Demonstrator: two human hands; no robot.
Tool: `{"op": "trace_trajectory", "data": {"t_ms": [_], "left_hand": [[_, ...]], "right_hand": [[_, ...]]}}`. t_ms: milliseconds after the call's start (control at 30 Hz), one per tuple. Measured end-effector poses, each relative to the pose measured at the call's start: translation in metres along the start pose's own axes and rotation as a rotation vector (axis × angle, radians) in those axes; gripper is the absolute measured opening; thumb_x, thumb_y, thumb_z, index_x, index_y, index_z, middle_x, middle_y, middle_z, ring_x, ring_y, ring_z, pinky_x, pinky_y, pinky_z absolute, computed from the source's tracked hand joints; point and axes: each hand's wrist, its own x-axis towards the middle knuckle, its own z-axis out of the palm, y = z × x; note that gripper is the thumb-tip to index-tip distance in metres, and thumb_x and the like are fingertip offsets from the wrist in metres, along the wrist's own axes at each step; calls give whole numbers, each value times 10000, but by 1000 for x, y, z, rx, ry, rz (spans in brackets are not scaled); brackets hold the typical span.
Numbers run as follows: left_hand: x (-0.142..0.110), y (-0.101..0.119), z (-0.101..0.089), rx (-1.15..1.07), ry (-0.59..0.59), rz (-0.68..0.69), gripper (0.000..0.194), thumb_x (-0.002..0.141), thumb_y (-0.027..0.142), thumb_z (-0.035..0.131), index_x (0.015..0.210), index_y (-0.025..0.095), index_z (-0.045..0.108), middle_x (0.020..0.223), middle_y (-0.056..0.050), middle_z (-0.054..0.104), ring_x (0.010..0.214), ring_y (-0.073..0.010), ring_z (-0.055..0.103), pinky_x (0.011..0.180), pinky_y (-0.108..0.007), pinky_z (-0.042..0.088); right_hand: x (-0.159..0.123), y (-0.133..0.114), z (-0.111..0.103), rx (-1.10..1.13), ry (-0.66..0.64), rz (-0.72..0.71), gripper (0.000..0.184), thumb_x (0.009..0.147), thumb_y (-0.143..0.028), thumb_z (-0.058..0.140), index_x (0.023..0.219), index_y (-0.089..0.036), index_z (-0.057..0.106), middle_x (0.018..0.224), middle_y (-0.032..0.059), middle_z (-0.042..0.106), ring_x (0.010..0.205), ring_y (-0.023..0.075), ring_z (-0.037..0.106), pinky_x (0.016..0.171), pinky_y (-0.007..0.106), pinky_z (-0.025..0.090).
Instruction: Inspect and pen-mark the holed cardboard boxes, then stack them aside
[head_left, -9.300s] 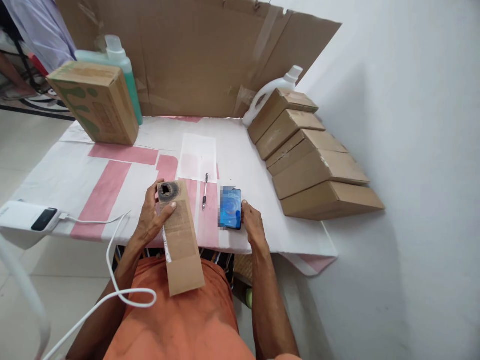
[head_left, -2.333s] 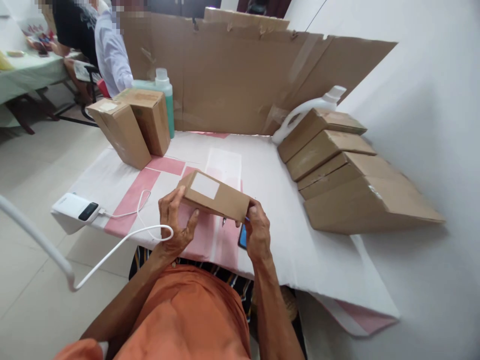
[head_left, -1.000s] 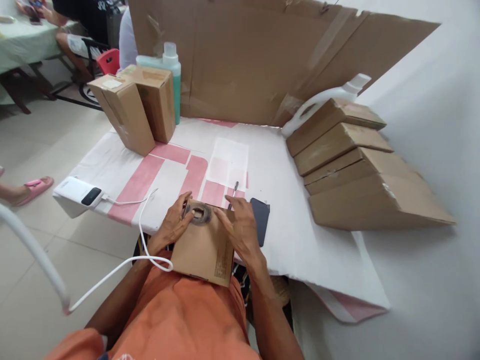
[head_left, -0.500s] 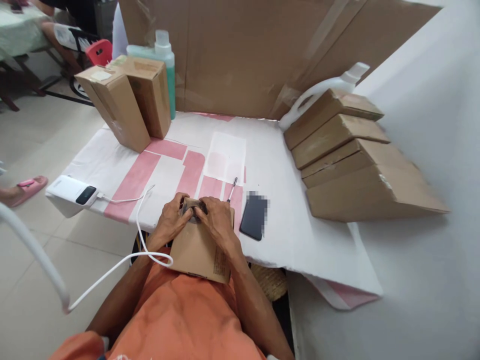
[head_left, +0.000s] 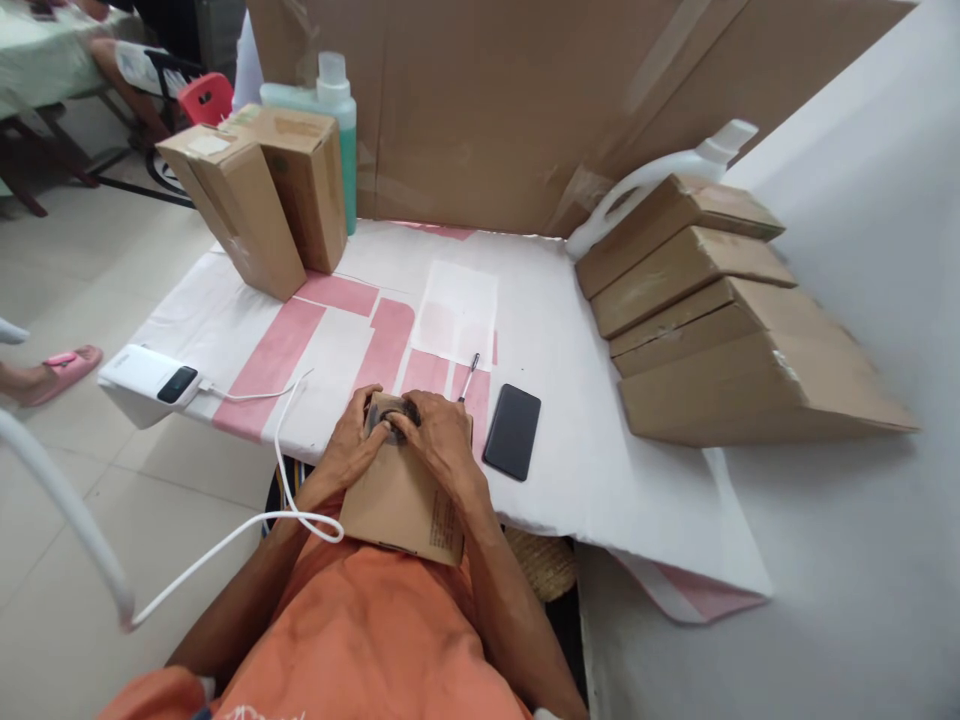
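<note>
A brown cardboard box (head_left: 401,510) rests against my lap and the table's front edge, dark print low on its right side. My left hand (head_left: 352,440) grips its far left corner, fingers curled over the edge and thumb on top. At the far right corner, my right hand (head_left: 439,440) holds on the same way. Both thumbs press at a dark round patch (head_left: 380,418) on the box's far end; whether it is print, an opening or a separate piece I cannot tell. Just beyond my right hand lies a pen-like tool (head_left: 469,376), beside a dark phone (head_left: 513,432).
A white power bank (head_left: 150,375) with a white cable (head_left: 255,400) sits at the table's left edge. Cardboard boxes stand at left (head_left: 240,210) and right (head_left: 705,370). Behind are a green liquid bottle (head_left: 347,150), a white bottle (head_left: 637,185) and a cardboard panel (head_left: 480,110).
The whole view has shifted slightly. My thumbs have moved a little over the dark patch, the right one lying more across it. Both hands stay on the box.
</note>
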Motion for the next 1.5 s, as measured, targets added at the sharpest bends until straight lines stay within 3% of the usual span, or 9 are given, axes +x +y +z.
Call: {"op": "trace_trajectory", "data": {"t_ms": [367, 500, 567, 667, 767, 933, 1067, 1267, 1500], "left_hand": [[2, 2, 5, 5, 68, -55, 498, 883, 262, 556, 1374, 203, 508, 1378, -128, 659, 1293, -286, 642, 1157, -476, 481], [1, 1, 3, 35, 76, -25, 477, 890, 314, 573, 1351, 200, 529, 1338, -122, 679, 1243, -282, 665, 1120, -465, 503], [4, 1, 0, 52, 73, -22, 439, 904, 398, 604, 1299, 211, 563, 1246, -103, 715, 1161, -285, 700, 1070, -464, 529], [11, 1, -5, 37, 53, -44, 365, 894, 450, 647, 1190, 241, 602, 1093, -60, 754, 1024, -273, 741, 980, -440, 565], [16, 2, -9, 44, 40, -53, 295, 863, 422, 681, 1100, 257, 624, 999, -36, 768, 962, -265, 754, 917, -413, 582], [19, 3, -10, 136, 55, -36, 260, 885, 420, 679, 1091, 266, 645, 949, -32, 772, 916, -268, 752, 889, -425, 585], [16, 1, -8, 11, 49, -50, 318, 862, 413, 696, 1122, 236, 651, 1063, -56, 774, 998, -264, 761, 968, -434, 596], [0, -10, -9, -140, -117, 20, 954, 778, 488, 805, 1579, 174, 394, 1618, -177, 506, 1487, -340, 526, 1267, -493, 412], [-3, -32, -7, -152, -163, 75, 1107, 765, 483, 819, 1678, 198, 261, 1733, -171, 349, 1584, -380, 397, 1320, -544, 322]], "right_hand": [[-3, 3, 13, 130, 89, -28, 236, 1063, -363, 609, 1115, -193, 763, 1141, 139, 811, 1088, 290, 727, 985, 419, 480], [-4, 33, -2, 492, 361, 4, 367, 1027, -457, 614, 1252, -194, 738, 1269, 137, 780, 1134, 264, 723, 955, 391, 539], [-5, 54, -13, 503, 480, 137, 392, 993, -509, 637, 1182, -186, 753, 1111, 123, 804, 993, 263, 735, 877, 383, 548], [-3, 81, -20, 304, 348, 372, 268, 945, -451, 686, 937, -196, 769, 834, 91, 776, 819, 271, 716, 799, 383, 517], [4, 93, -11, 174, 144, 494, 258, 908, -417, 715, 764, -206, 751, 793, 128, 763, 830, 308, 730, 760, 386, 495], [20, 97, 7, 240, 76, 494, 308, 831, -408, 772, 606, -209, 702, 643, 115, 710, 741, 293, 728, 689, 357, 480], [21, 102, 1, 310, 119, 465, 246, 834, -300, 703, 611, -211, 646, 559, 44, 664, 643, 235, 703, 677, 325, 498], [-1, 74, -23, 830, 547, 322, 247, 868, -456, 687, 838, -227, 597, 749, 18, 740, 589, 180, 702, 565, 286, 544], [-25, 4, 1, 1170, 269, 113, 251, 888, -461, 756, 972, -235, 685, 751, -8, 723, 619, 169, 687, 512, 261, 526]]}}
